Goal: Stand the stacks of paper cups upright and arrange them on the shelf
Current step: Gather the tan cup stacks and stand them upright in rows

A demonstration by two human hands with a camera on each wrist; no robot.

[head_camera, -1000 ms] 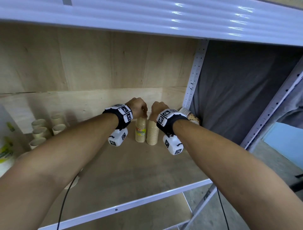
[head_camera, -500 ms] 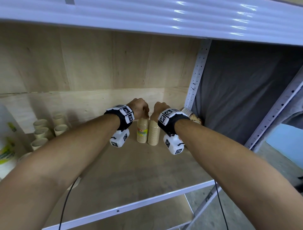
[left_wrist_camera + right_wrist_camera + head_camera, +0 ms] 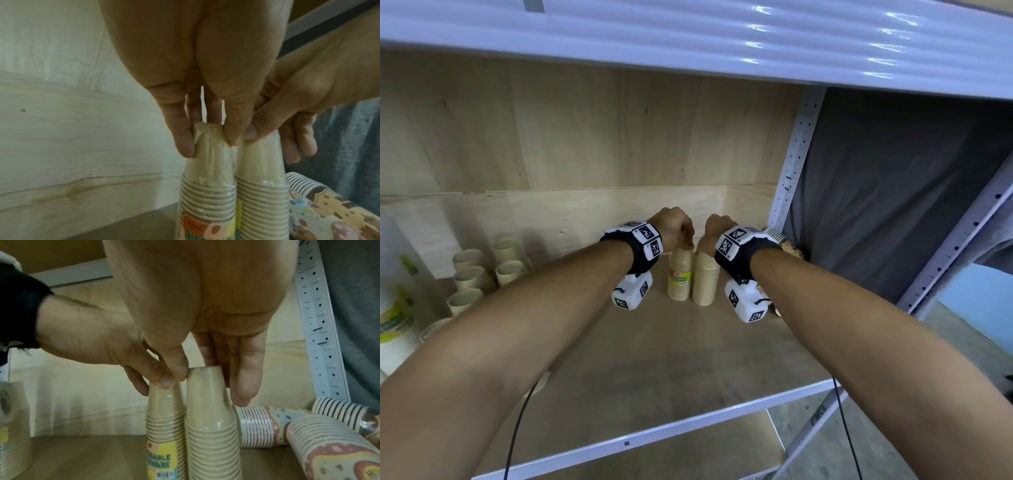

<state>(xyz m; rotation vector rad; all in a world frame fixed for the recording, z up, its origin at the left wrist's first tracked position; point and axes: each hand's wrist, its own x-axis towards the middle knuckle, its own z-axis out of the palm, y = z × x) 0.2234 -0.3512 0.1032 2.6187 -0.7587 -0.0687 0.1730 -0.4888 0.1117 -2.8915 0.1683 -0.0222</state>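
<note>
At shelf (image 3: 688, 359) rear, two upright wrapped cup stacks touch: left hand (image 3: 671, 228) pinches top of labelled stack (image 3: 680, 279), right hand (image 3: 717, 231) pinches top of plain stack (image 3: 704, 282). Patterned stacks (image 3: 329, 443) lie beside, right.

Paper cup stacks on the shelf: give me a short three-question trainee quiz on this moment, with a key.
1. True or false: the left hand and the right hand each grip the top of an upright stack.
2. Which upright stack carries the yellow label?
A. the labelled stack under the left hand
B. the plain stack under the right hand
3. Fill in: the patterned stacks by the shelf's right post are lying ____.

Key: 1 true; 2 A; 3 on their sides.
</note>
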